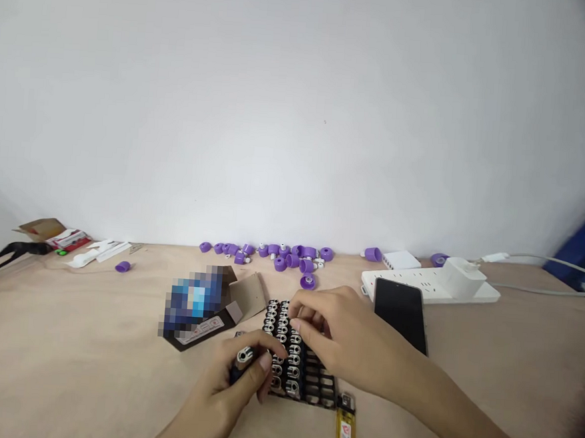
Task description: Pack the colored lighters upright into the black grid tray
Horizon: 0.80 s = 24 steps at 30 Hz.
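Note:
A black grid tray (313, 397) lies on the table, with rows of black lighters with metal tops (294, 372) standing in its left and middle part. Empty cells show on its right side. My left hand (241, 375) is curled around a black lighter (244, 356) at the tray's left edge, its index finger reaching over the rows. Above the middle rows is my right hand (332, 325), thumb and index finger bent close together at the lighter tops; what lies between them is hidden. A yellow lighter (345, 433) lies near the tray's front right corner.
An open dark box (199, 336) with blurred contents stands left of the tray. Purple caps (292, 261) are scattered near the wall. A phone (400, 313) leans by a white power strip (430, 289) with a plugged-in adapter at the right. Papers and a black strap lie far left.

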### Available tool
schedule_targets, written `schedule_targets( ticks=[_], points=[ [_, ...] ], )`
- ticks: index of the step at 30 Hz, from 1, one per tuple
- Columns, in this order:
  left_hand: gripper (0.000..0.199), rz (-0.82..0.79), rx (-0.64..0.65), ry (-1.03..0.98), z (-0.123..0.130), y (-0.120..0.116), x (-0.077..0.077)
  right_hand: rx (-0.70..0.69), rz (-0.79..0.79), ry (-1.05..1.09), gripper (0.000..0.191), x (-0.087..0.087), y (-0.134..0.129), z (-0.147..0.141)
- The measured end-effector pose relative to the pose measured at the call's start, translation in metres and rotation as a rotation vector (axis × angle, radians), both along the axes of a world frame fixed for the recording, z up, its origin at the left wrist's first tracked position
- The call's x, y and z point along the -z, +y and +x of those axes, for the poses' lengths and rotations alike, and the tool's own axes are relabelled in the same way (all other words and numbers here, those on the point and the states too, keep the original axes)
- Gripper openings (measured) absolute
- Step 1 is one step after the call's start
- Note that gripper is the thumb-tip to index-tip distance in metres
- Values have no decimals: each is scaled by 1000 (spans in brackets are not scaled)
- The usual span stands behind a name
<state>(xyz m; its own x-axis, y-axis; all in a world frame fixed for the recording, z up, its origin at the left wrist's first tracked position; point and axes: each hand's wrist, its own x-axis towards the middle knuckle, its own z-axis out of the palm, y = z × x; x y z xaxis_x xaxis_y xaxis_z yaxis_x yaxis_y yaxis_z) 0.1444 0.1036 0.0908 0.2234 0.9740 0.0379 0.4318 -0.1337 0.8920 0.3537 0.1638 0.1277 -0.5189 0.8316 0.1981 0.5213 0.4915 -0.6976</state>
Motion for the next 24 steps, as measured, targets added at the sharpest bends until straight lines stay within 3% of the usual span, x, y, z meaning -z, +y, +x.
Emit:
schedule_targets(
  ticks=[3, 7, 9, 18, 24],
  points=[
    [29, 149, -54, 196, 0, 3, 7, 39, 0, -99, 18, 18, 10, -1],
    [45, 357, 158, 543, 2, 10, 13, -23, -33, -168, 20, 41, 24, 2],
    [45, 398, 198, 635, 5, 13, 12, -27, -32, -170, 20, 47, 26, 1],
    [42, 501, 230, 777, 7, 17, 16, -95, -12, -130, 17, 55, 29, -5],
    [40, 558, 216, 797, 6, 16, 20, -1, 23, -29, 18, 50, 31, -6]
  ],
)
